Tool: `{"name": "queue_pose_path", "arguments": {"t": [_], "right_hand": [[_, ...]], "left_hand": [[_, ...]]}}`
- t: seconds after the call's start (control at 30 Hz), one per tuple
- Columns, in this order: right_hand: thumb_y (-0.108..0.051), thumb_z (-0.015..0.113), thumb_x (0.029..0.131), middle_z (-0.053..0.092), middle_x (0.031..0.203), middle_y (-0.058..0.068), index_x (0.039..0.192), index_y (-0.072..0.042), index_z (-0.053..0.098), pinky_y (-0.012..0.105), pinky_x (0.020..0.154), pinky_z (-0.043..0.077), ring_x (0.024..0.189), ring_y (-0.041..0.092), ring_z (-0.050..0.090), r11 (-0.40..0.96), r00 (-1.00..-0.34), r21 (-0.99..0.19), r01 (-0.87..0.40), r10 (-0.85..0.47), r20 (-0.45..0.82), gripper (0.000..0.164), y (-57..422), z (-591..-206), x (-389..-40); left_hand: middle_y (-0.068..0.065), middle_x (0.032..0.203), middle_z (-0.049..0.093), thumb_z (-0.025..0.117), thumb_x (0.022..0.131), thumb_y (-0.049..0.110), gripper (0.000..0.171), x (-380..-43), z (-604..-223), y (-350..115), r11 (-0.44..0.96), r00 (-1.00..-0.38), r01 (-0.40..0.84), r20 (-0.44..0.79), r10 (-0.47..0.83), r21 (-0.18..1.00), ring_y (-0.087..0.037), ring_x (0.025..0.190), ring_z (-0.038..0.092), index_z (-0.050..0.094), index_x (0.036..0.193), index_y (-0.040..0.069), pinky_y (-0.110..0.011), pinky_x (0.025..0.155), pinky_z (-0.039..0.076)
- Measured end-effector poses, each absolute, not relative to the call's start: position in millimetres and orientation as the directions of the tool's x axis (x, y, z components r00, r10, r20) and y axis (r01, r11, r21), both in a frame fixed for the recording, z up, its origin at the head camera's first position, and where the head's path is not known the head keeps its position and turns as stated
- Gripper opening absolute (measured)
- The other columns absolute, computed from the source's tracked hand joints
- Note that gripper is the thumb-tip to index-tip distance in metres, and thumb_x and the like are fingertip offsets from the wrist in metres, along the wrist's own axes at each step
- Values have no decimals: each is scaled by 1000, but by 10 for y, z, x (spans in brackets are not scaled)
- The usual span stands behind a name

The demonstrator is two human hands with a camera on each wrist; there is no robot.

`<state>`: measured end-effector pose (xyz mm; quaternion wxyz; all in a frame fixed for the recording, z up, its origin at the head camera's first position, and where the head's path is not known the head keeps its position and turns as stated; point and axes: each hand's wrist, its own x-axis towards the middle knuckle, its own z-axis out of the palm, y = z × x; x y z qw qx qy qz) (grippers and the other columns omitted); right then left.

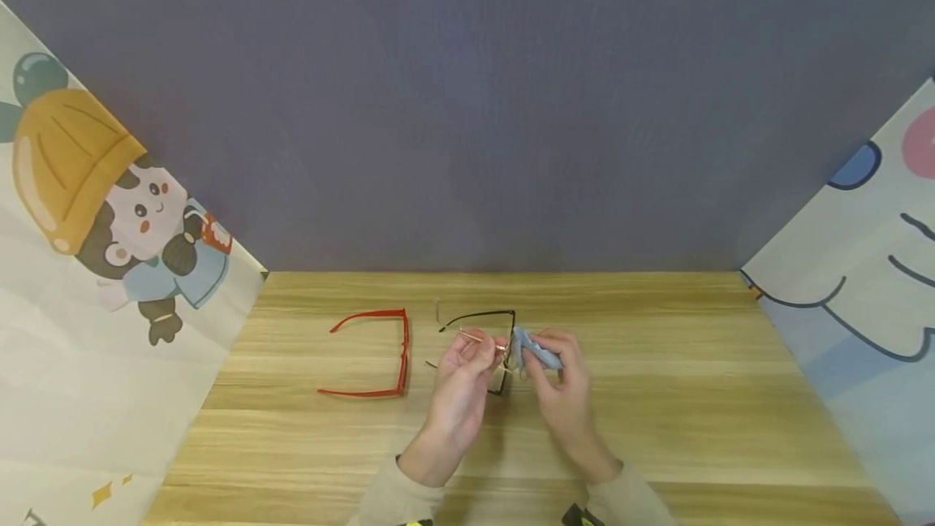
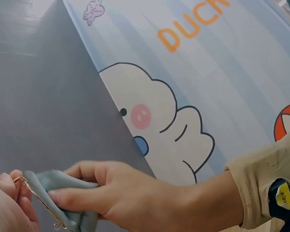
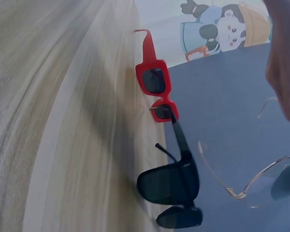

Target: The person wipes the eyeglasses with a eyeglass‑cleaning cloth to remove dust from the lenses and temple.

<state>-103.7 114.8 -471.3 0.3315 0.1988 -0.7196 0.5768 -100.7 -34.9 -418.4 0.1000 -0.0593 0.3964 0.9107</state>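
Note:
My left hand (image 1: 458,396) pinches a pair of thin gold-rimmed glasses (image 3: 238,195) held above the table. In my right hand (image 1: 571,396) is a grey-blue cloth (image 2: 63,186), gripped between thumb and fingers. The cloth lies against the lens area of the gold-rimmed glasses, covering part of it. Below the hands a pair of black sunglasses (image 3: 169,186) rests on the table with its temples unfolded, partly hidden by my left hand in the head view. Red sunglasses (image 1: 404,355) lie to the left, also with temples unfolded.
The wood-grain table (image 1: 657,347) runs back to a dark grey-blue panel (image 1: 467,144). Cartoon-printed boards (image 1: 58,331) stand along the left and right sides.

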Motion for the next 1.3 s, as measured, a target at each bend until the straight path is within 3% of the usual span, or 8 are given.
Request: {"name": "queue_pose_path", "arguments": {"t": [0.1, 0.23, 0.33, 0.57, 0.7, 0.87, 1.13, 1.3], "right_hand": [[3, 72, 91, 63, 103, 23, 103, 10, 65, 16, 93, 54, 103, 11, 62, 337, -611, -596, -728, 73, 788, 16, 1109, -4681, -1017], [-24, 69, 100, 64, 98, 23, 99, 10, 66, 16, 94, 53, 100, 16, 63, 388, -493, -470, -793, 44, 869, 34, 1055, -4648, -1008], [-26, 68, 101, 62, 97, 24, 98, 11, 65, 16, 95, 53, 101, 16, 63, 368, -476, -457, -809, 44, 878, 37, 1038, -4636, -1008], [-23, 68, 101, 62, 98, 25, 99, 11, 65, 17, 95, 54, 96, 23, 64, 373, -481, -458, -807, 37, 876, 34, 1060, -4657, -1031], [1, 72, 91, 62, 102, 24, 103, 11, 64, 16, 96, 53, 99, 20, 63, 365, -538, -516, -775, 48, 841, 18, 1107, -4693, -1040], [27, 71, 73, 61, 106, 25, 106, 12, 63, 14, 96, 51, 109, 5, 58, 347, -632, -618, -706, 87, 770, 37, 1162, -4747, -1062], [28, 71, 70, 61, 103, 27, 105, 12, 64, 13, 95, 52, 107, 5, 59, 361, -616, -604, -710, 96, 782, 39, 1188, -4800, -1106], [26, 70, 74, 62, 106, 25, 108, 11, 63, 15, 96, 52, 108, 7, 60, 323, -631, -624, -712, 98, 770, 38, 1195, -4780, -1099]], "left_hand": [[5, 93, 72, 59, 101, 1, 9, -1003, -4190, -349, -673, -975, -223, -178, 137, 705, -9, 95, 68, 57, 101, 9, -26, 99, 52], [5, 91, 74, 61, 100, 1, 13, -992, -4192, -347, -678, -976, -218, -171, 136, 702, -10, 94, 68, 56, 98, 12, -26, 97, 52], [6, 91, 74, 62, 100, 2, 13, -987, -4196, -348, -674, -976, -217, -164, 143, 706, -10, 96, 68, 55, 98, 13, -26, 97, 52], [4, 94, 73, 59, 101, 2, 11, -984, -4175, -356, -685, -973, -231, -174, 153, 691, -8, 93, 67, 57, 99, 13, -23, 93, 53], [5, 94, 72, 57, 102, 1, 11, -983, -4155, -369, -678, -968, -249, -196, 156, 691, -6, 91, 65, 58, 99, 12, -20, 88, 52], [4, 94, 72, 61, 101, 3, 8, -988, -4157, -380, -680, -964, -264, -216, 156, 684, -7, 90, 65, 59, 100, 11, -19, 87, 53], [4, 95, 71, 60, 101, 2, 10, -995, -4169, -386, -679, -964, -264, -220, 153, 685, -7, 90, 64, 59, 100, 12, -19, 86, 53], [5, 94, 72, 60, 101, 2, 14, -998, -4174, -390, -672, -973, -227, -186, 134, 705, -6, 89, 65, 58, 97, 15, -20, 87, 53]]}}
